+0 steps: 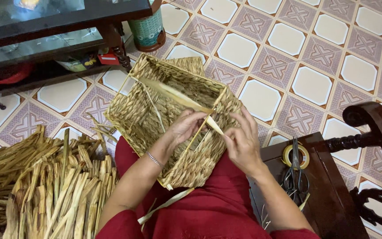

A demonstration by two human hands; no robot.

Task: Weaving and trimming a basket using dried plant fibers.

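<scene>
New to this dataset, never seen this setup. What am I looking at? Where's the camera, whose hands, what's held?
There is one picture, taken by a camera worn on a person's head, looking down at their own lap and hands. No machine is involved. A square woven basket rests on the lap, over red clothing. The left hand and right hand both pinch a pale dried leaf strip at the basket's rim. A pile of dried strips lies on the patterned tile floor to the left. On the dark wooden stool to the right lie scissors and a roll of tape.
</scene>
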